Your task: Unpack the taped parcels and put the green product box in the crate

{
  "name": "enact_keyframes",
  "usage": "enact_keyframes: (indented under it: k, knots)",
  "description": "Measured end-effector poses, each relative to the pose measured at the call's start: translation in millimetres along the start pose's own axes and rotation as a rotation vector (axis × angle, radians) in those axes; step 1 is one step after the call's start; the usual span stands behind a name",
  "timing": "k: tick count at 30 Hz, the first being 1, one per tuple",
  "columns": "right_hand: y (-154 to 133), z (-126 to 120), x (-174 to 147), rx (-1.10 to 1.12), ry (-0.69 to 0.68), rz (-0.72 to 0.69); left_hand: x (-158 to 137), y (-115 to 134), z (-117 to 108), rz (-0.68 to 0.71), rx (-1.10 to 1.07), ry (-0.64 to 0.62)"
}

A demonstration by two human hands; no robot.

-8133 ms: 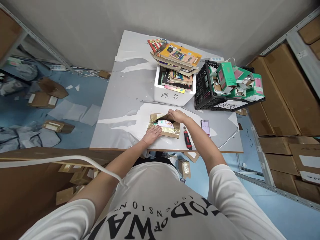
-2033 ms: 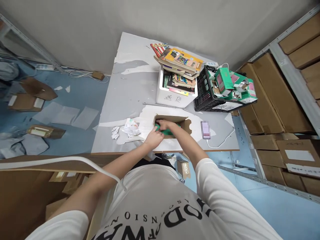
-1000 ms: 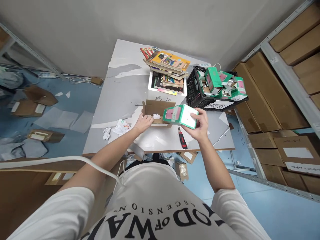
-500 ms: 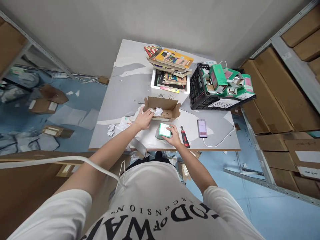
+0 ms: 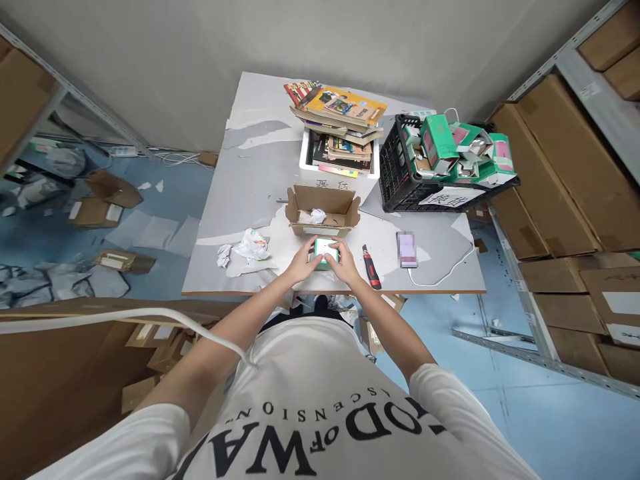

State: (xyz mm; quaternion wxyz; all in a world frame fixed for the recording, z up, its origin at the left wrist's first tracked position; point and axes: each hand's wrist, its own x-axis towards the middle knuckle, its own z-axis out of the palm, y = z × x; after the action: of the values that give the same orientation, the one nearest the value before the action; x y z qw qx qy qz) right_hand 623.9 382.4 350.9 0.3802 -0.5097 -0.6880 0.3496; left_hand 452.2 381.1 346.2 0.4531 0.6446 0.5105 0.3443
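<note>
Between my two hands, near the table's front edge, is a small green-and-white box (image 5: 327, 247). My left hand (image 5: 303, 261) grips its left side, and my right hand (image 5: 344, 263) has its fingers around the right side with the thumb on the white top. Just behind it stands an open brown cardboard box (image 5: 324, 200) with crumpled white paper (image 5: 317, 216) inside. A red-and-black utility knife (image 5: 371, 267) lies to the right of my right hand.
A phone (image 5: 407, 249) on a white cable lies at right. Behind are a white bin (image 5: 340, 180) heaped with books and a black crate (image 5: 400, 183) of green boxes. Crumpled paper and plastic (image 5: 253, 245) lie at left. Shelves with cartons (image 5: 555, 173) flank the right side.
My left hand has left the open cardboard box and come right and down onto the small green-and-white box. My right hand keeps hold of that box. A grey-white piece at the front edge is gone.
</note>
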Motion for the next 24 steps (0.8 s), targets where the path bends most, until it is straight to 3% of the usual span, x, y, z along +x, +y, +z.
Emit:
enact_keyframes:
  k: [6,13,17,24]
  knots:
    - [-22,3,-7,-0.179,-0.078,0.113,-14,-10,-6,-0.023,0.011,-0.012]
    - [-50,-5,7,-0.480,-0.135,0.323,0,5,-14,-0.028,0.214,-0.087]
    - [-59,-3,14,-0.521,-0.179,0.359,6,13,-13,-0.069,0.278,-0.058]
    - [-77,10,18,-0.722,-0.201,0.416,14,11,-9,-0.066,0.204,-0.061]
